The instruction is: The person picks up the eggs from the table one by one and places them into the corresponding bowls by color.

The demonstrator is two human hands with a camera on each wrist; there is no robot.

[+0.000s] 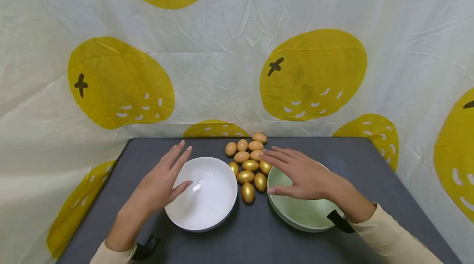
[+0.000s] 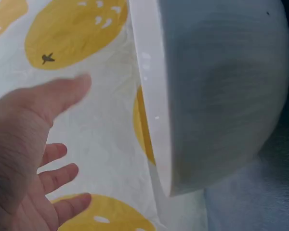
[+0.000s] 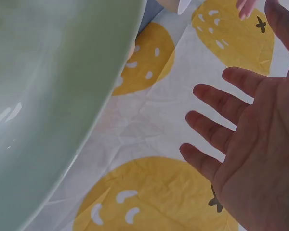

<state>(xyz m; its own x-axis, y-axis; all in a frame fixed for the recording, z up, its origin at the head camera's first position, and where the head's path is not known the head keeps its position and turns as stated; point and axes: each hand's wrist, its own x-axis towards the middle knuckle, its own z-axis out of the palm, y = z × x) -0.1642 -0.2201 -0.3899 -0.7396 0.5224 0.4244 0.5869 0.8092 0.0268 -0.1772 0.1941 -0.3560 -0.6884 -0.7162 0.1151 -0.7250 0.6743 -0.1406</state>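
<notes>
Two bowls stand side by side on a dark grey table (image 1: 252,241), with a cluster of eggs between their far halves and reaching back toward the table's far edge. The white bowl (image 1: 207,210), on the person's left, stands upright, and its glossy inside shows a bare white surface with a bright reflection. The pale green bowl (image 1: 307,214), on the right, also stands upright; part of its inside is hidden by the hand above it, and the rest shows smooth green glaze. All the eggs in sight lie on the table, outside both bowls: six gold eggs (image 1: 250,166) nearer the person, and six light brown eggs (image 1: 242,157) behind them. The outermost gold ones lie right by the rims, but whether they touch the bowls cannot be told.

The left hand (image 1: 159,181) is held wide, thumb well apart from the extended fingers, over the left side of the white bowl. It holds nothing, and the left wrist view shows a gap between thumb and rim. The right hand (image 1: 305,173) is likewise spread over the green bowl, fingers extended toward the eggs and thumb apart, holding nothing; its fingertips overlap a brown egg in the head view, and the right wrist view shows its fingers separated and clear of the green rim. Cream sleeves (image 1: 389,235) cover both forearms
</notes>
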